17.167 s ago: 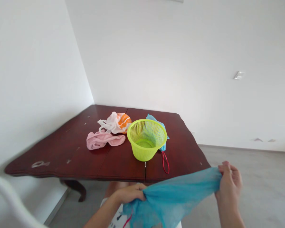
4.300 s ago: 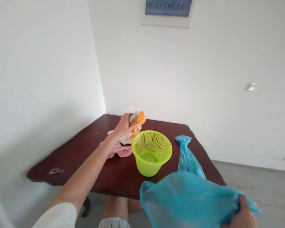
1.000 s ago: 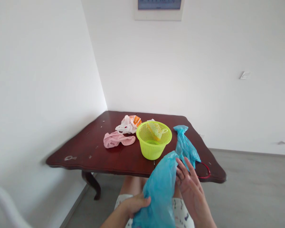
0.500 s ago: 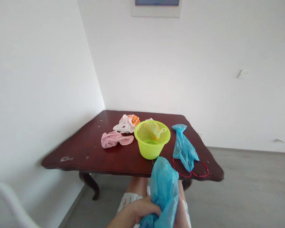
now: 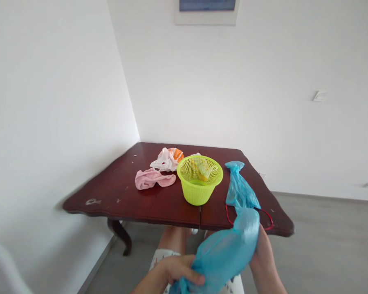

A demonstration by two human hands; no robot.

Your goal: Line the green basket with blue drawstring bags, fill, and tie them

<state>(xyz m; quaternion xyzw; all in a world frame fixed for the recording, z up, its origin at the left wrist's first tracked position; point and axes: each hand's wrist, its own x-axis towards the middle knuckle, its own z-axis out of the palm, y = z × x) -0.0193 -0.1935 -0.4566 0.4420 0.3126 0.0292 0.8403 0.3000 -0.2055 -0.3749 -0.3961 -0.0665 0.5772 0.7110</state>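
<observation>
Blue plastic bag (image 5: 227, 253) in my closed left hand (image 5: 184, 269), right hand (image 5: 263, 251) behind, grip unclear, round lime-green plastic basket (image 5: 196, 196) beyond.

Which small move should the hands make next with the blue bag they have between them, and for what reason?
Perhaps the right hand should gently press the held blue bag flatter, toward the left hand. The left hand grips its bunched near end, while the part between both hands looks puffed and loose. The right hand's fingers are mostly hidden behind it.
</observation>
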